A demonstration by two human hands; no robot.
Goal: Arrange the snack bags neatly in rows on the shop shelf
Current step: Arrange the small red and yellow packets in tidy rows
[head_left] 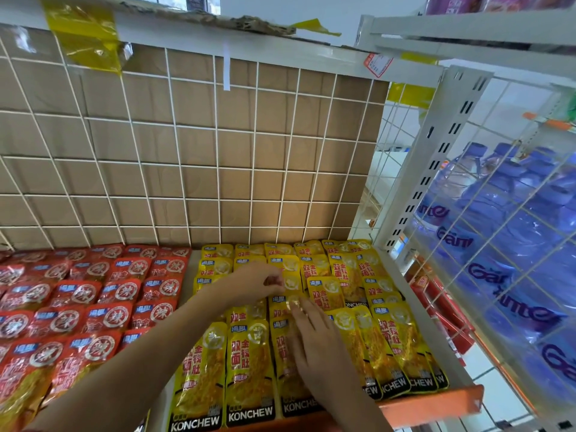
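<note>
Right hand [314, 338] presses flat, steadying glossy yellow foil snack bags [249, 363], while left hand [258, 282] pinches a middle-row bag [291, 280], likely straightening it.

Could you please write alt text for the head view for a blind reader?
A person's left hand pinches one of the yellow snack bags lying in rows on a shelf; the right hand rests flat on them. Red snack bags lie alongside.
</note>
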